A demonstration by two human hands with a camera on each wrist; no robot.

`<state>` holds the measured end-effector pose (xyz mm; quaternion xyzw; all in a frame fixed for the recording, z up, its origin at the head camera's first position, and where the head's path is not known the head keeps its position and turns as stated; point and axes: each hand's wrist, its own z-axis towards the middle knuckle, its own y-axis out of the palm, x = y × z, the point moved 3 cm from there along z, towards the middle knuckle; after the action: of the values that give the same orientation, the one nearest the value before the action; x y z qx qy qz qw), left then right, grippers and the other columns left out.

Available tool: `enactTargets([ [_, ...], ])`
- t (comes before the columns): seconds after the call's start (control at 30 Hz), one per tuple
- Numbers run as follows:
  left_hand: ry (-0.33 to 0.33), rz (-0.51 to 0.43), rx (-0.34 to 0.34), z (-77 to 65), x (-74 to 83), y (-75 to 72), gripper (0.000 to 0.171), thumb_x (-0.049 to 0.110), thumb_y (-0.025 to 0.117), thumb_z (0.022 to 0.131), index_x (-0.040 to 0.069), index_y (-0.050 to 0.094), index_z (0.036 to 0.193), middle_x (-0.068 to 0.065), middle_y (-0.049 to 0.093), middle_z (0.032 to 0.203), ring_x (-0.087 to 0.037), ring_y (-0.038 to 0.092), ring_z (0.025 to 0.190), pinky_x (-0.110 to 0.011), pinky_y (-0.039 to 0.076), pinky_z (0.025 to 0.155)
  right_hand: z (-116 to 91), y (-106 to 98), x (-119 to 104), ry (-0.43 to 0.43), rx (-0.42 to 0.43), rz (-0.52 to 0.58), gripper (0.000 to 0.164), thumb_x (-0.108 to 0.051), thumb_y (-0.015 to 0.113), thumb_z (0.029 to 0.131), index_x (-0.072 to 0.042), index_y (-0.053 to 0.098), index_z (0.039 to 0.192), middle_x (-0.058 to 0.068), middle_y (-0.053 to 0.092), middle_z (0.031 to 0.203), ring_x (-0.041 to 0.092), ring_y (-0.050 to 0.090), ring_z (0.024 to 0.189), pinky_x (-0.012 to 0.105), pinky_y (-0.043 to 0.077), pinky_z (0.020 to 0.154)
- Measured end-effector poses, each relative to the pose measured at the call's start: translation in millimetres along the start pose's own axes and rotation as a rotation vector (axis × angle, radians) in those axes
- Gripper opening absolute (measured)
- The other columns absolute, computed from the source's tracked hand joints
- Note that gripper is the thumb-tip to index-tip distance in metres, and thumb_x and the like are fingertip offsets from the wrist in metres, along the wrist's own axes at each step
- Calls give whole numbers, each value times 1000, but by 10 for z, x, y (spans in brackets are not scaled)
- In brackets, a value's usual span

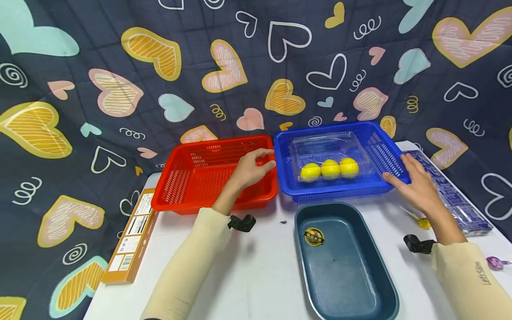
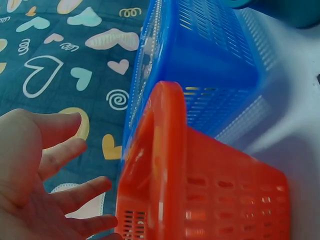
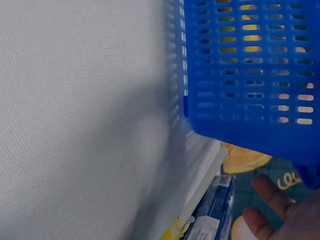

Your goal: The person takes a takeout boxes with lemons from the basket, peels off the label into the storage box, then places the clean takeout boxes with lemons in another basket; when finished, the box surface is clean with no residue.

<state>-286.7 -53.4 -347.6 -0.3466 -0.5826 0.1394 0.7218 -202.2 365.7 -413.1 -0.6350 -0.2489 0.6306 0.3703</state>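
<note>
My left hand [image 1: 250, 170] hovers over the right side of the red basket [image 1: 176, 208], its fingers loosely spread. In the left wrist view the left hand [image 2: 55, 185] holds nothing beside the red rim [image 2: 170, 150]. My right hand [image 1: 420, 186] is at the right corner of the blue basket [image 1: 336, 194], thumb by the rim and fingers along the outside. The right wrist view shows extended fingers [image 3: 272, 197] below the blue wall [image 3: 240, 127]. A clear plastic box [image 1: 324, 144] lies in the blue basket, with three yellow balls [image 1: 330, 169] in or beneath it; cannot tell which.
A dark teal tray [image 1: 340, 266] stands in front of the blue basket. An orange-brown carton [image 1: 130, 240] lies at left, a blue patterned box [image 1: 460, 195] at right. Near the right arm are a small yellow item [image 1: 424, 222] and a purple one [image 1: 496, 263]. A heart-patterned cloth [image 1: 240, 44] hangs behind.
</note>
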Motion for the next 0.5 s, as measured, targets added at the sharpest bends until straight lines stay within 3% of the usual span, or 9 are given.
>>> enactTargets([
  [0.23,-5,-5,10,-160,-105,-66,48,28,64,98,14,58,144,-9,59,147,-33,49,142,-52,40,117,0,-16,0,0,-8,-12,90,-53,47,102,-5,2,163,24,-4,170,73,2,142,89,4,104],
  [0.5,1,48,69,-310,-213,-167,46,26,65,98,17,60,142,-4,61,145,-29,51,141,-50,38,120,5,-41,-41,-5,-14,-42,90,-53,48,101,-3,5,162,27,-1,169,75,8,137,90,5,100],
])
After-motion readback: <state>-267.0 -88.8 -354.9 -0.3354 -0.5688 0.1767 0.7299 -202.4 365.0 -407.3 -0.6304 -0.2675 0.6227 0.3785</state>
